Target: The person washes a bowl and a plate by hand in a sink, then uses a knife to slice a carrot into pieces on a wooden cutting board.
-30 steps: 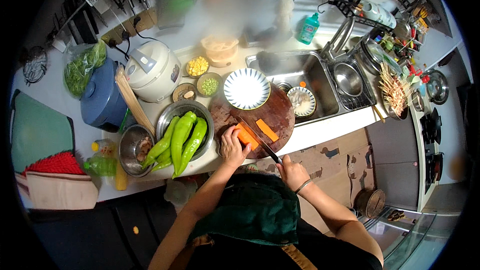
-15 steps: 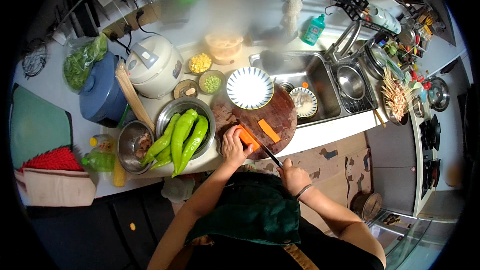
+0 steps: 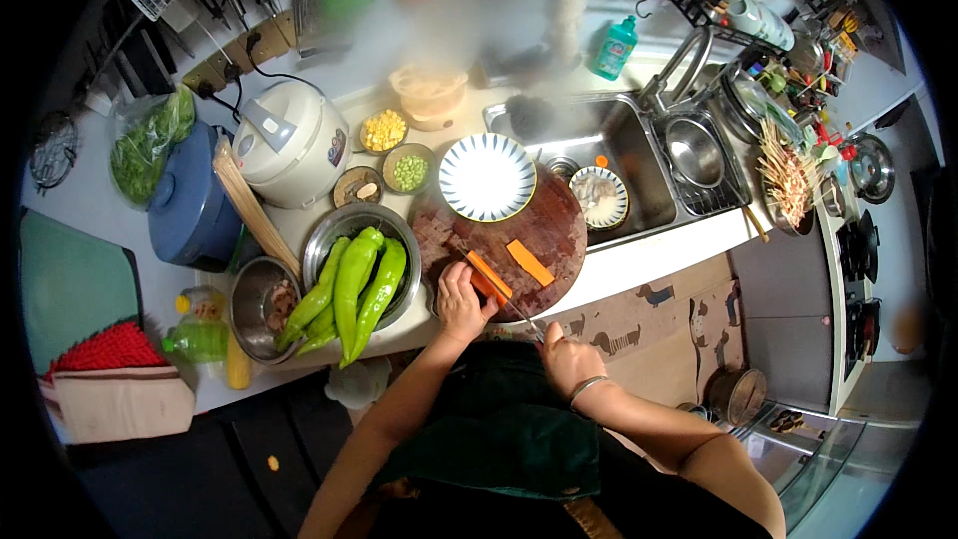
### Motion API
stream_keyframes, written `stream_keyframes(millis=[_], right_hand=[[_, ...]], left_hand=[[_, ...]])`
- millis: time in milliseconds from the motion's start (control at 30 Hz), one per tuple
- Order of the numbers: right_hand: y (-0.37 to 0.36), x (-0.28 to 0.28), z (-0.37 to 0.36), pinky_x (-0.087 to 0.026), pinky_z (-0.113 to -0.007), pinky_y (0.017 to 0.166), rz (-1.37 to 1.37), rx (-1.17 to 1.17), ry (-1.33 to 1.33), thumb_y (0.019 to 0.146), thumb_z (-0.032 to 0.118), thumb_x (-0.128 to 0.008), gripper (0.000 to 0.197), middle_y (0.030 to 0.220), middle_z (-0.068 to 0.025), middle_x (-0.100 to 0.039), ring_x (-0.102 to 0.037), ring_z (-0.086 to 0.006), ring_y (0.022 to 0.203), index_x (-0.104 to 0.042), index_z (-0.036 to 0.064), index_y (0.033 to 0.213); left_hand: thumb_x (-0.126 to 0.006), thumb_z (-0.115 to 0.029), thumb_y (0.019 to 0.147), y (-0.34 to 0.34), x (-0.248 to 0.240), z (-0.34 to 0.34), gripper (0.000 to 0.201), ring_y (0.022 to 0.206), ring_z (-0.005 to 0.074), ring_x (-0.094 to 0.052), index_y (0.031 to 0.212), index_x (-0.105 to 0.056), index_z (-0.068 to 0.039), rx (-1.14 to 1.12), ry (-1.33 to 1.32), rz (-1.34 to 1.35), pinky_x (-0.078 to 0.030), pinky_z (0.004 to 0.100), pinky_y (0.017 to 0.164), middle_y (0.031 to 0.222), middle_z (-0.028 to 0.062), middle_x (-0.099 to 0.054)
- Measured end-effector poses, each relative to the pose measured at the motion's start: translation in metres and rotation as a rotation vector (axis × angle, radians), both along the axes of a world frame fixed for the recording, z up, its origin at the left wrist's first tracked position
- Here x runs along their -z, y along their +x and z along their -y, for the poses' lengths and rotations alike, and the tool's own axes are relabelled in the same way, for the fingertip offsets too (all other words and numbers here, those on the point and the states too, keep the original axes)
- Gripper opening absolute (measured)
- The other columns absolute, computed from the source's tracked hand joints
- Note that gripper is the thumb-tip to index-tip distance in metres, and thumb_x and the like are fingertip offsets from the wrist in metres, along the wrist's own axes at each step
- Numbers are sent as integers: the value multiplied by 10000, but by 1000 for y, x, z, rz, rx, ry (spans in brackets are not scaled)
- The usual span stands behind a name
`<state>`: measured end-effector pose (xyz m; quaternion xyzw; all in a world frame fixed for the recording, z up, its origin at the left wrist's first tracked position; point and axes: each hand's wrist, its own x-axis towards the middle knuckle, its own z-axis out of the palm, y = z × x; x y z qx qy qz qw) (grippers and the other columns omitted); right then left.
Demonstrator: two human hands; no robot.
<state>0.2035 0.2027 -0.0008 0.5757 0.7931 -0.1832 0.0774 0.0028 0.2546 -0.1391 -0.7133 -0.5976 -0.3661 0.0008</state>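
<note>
My left hand (image 3: pixel 462 305) is closed around a block of carrot (image 3: pixel 483 285), pinning it near the front edge of a round wooden cutting board (image 3: pixel 561 220). My right hand (image 3: pixel 572 363) grips a kitchen knife (image 3: pixel 523 315) by its handle. The blade lies along the carrot block, and a thin strip seems to be parting from it; how deep the cut goes is hard to see. Farther right on the board lies a flat carrot slice (image 3: pixel 530 263). Behind it, a white plate with blue strokes (image 3: pixel 487 177) sits at the board's far side.
Left of the board stands a metal bowl of long green peppers (image 3: pixel 360 279), beside a smaller metal bowl (image 3: pixel 261 311). Small bowls of corn (image 3: pixel 383 130) and green pieces (image 3: pixel 409 172) are behind, near a rice cooker (image 3: pixel 289 145). A sink (image 3: pixel 629 145) lies right, holding a small plate (image 3: pixel 601 198).
My right hand has drawn the knife back and toward the left, with its blade now along the carrot block. My left hand keeps its hold. The whole view has shifted slightly.
</note>
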Motion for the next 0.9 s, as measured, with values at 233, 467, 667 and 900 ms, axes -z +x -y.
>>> stream_keyframes(millis=[233, 467, 667, 900], right_hand=[[-10, 13, -13, -568, -392, 539, -4, 18, -52, 980, 353, -488, 348, 736, -191, -677, -698, -329, 666, -445, 11, 931], [-15, 47, -28, -544, -443, 521, -90, 46, -15, 966, 327, -516, 342, 681, -241, -650, -673, -390, 644, -421, 0, 948], [-19, 51, -32, -537, -474, 512, -116, 49, 29, 951, 343, -536, 357, 651, -223, -645, -667, -386, 607, -418, 6, 950], [-4, 31, -19, -555, -467, 580, -92, 63, -117, 986, 363, -467, 348, 745, -235, -667, -682, -392, 694, -422, 18, 981]], left_hand=[[-659, -398, 787, -2, -3, -1, 670, 1129, 405, -441, 1235, -430, 45, 14, -32, 18, -391, 491, 973, 1250, 183, -416], [-641, -414, 800, 1, -5, -1, 664, 1135, 395, -444, 1244, -417, 26, 21, -3, 14, -402, 488, 965, 1252, 174, -417], [-607, -465, 820, -1, -1, -5, 643, 1126, 384, -447, 1222, -421, 2, 15, 3, -15, -398, 481, 966, 1236, 161, -417], [-571, -513, 851, -2, -2, -5, 627, 1102, 375, -451, 1199, -414, -16, 40, 7, -34, -391, 488, 959, 1202, 146, -419]])
